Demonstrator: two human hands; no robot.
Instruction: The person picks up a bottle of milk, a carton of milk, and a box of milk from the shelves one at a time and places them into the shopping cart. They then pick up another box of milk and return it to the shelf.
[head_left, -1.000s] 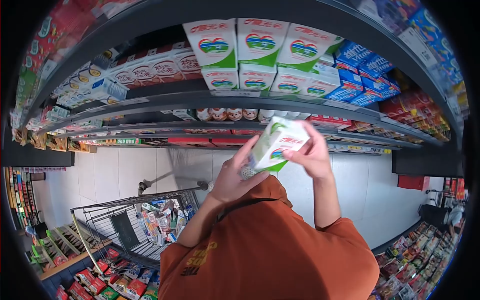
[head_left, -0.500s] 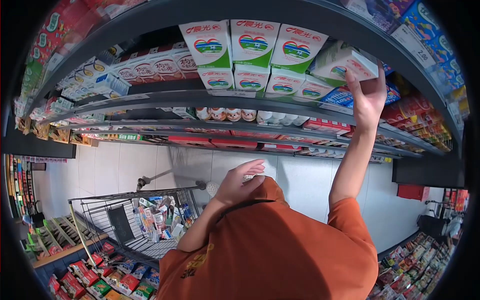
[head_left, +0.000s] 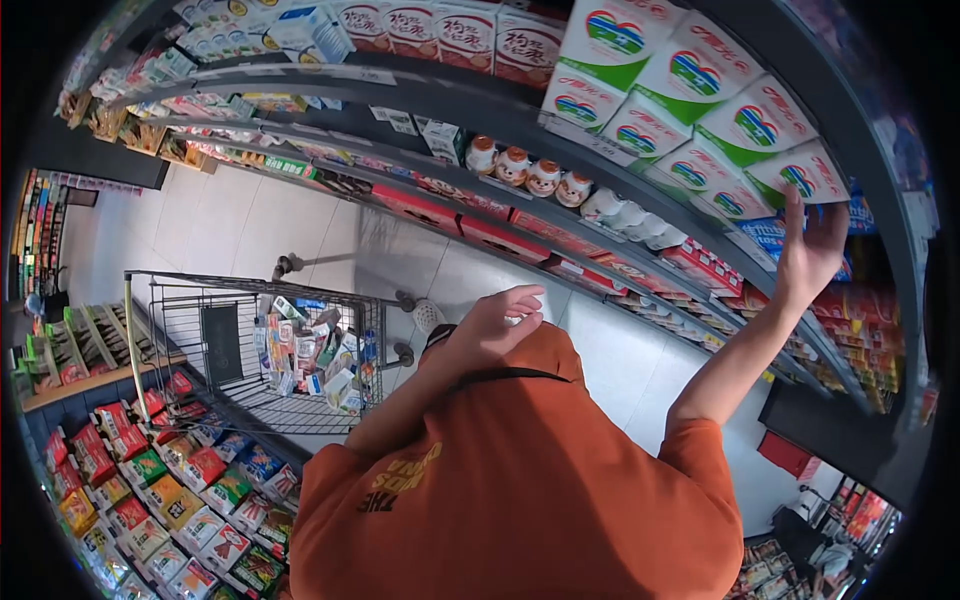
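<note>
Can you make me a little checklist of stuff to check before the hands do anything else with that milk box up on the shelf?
1. Right hand at the end milk carton: ok, fingers spread, none curled round it.
2. Carton lined up with its row: ok.
3. Left hand free: ok, holds nothing, rests near the chest.
4. Shopping cart close by: ok, already holds goods.
5. Carton seated fully on the shelf: cannot tell.

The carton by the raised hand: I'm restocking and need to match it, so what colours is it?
White carton with green lower corner and red-blue heart logo; head view.
</note>
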